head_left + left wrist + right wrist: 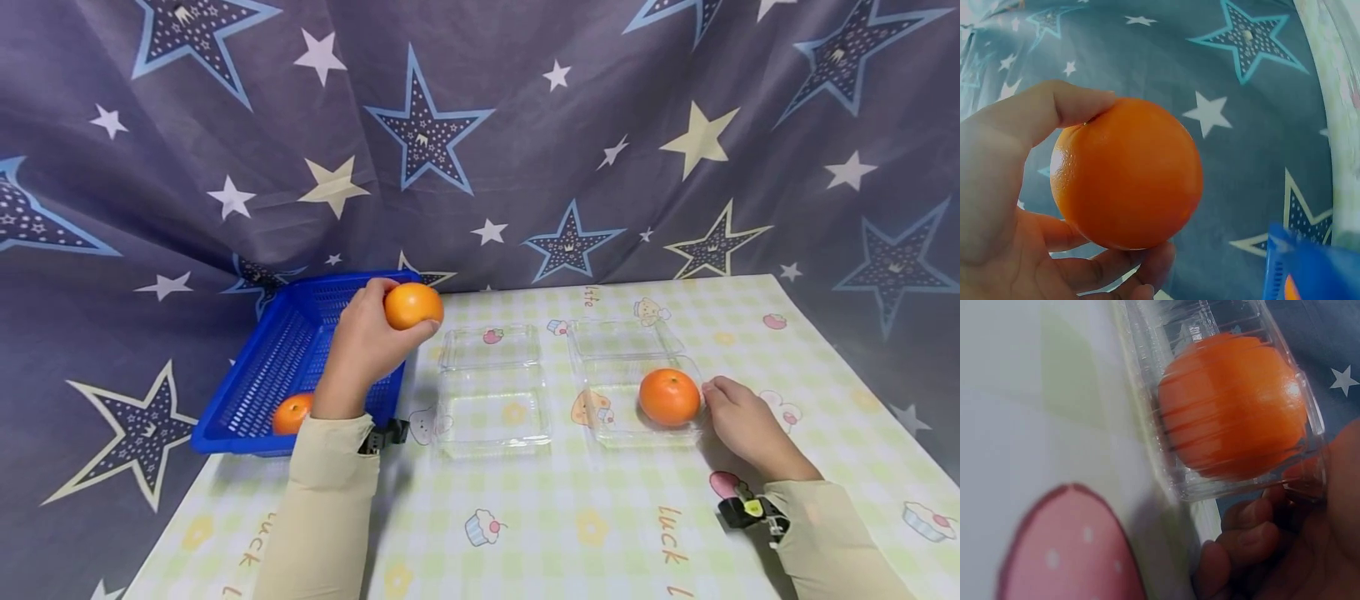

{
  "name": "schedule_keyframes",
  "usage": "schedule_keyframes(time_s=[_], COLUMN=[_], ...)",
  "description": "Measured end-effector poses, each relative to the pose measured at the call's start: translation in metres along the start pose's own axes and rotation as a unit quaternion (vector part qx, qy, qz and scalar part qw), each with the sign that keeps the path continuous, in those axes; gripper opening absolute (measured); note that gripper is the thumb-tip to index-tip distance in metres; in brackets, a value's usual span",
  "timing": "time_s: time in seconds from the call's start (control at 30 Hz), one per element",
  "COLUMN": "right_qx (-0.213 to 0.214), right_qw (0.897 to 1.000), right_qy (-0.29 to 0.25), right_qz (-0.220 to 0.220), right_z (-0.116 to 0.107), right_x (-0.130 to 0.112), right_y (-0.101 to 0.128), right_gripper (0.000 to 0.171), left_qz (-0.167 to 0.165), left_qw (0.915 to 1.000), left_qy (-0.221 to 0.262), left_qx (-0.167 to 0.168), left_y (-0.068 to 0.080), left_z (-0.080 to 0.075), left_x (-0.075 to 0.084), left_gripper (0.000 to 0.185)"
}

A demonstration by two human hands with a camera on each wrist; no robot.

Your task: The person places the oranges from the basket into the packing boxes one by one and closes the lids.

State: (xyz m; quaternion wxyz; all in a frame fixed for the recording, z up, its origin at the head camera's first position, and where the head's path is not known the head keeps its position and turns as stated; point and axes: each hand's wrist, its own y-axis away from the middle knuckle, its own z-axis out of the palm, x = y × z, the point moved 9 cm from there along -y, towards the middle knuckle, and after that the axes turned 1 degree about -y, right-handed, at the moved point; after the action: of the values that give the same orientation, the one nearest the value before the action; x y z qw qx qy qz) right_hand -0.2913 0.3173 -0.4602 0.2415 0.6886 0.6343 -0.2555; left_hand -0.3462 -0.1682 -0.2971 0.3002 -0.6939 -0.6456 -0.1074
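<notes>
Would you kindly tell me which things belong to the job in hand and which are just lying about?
Apparently in the job:
- held orange
- basket orange
- container orange
- blue basket
- right clear container
- left clear container

Probably just surroundings:
- starry cloth
- patterned tablecloth

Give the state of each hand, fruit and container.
The left hand, gripping the held fruit
The held fruit, raised
The right hand, pinching the right box at its side
The right box, open, the boxed fruit inside
The boxed fruit, resting in its box
The left box, open, no fruit inside
The blue basket, upright
The basket fruit, inside, partly hidden
</notes>
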Motion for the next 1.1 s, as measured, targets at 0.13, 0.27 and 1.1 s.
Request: schedule_keyframes(time_s=[0.13, 0.27, 1.1], right_qx=[0.001, -0.004, -0.004], right_qw=[1.0, 1.0, 1.0], right_qy=[0.001, -0.006, -0.006], right_qz=[0.004, 0.01, 0.009], right_z=[0.0, 0.002, -0.001], right_x=[0.0, 0.001, 0.003], right_y=[0.001, 0.001, -0.001], right_gripper=[0.042, 0.043, 0.045], left_qz=[0.006, 0.01, 0.135], left_qw=[0.9998, 0.9986, 0.9806], left_qy=[0.02, 0.052, 0.142], left_qx=[0.001, -0.007, 0.005], left_y=[0.001, 0.003, 0.013], left_z=[0.007, 0.013, 0.047], left_x=[0.005, 0.007, 0.052], left_gripper=[0.078, 0.077, 0.065])
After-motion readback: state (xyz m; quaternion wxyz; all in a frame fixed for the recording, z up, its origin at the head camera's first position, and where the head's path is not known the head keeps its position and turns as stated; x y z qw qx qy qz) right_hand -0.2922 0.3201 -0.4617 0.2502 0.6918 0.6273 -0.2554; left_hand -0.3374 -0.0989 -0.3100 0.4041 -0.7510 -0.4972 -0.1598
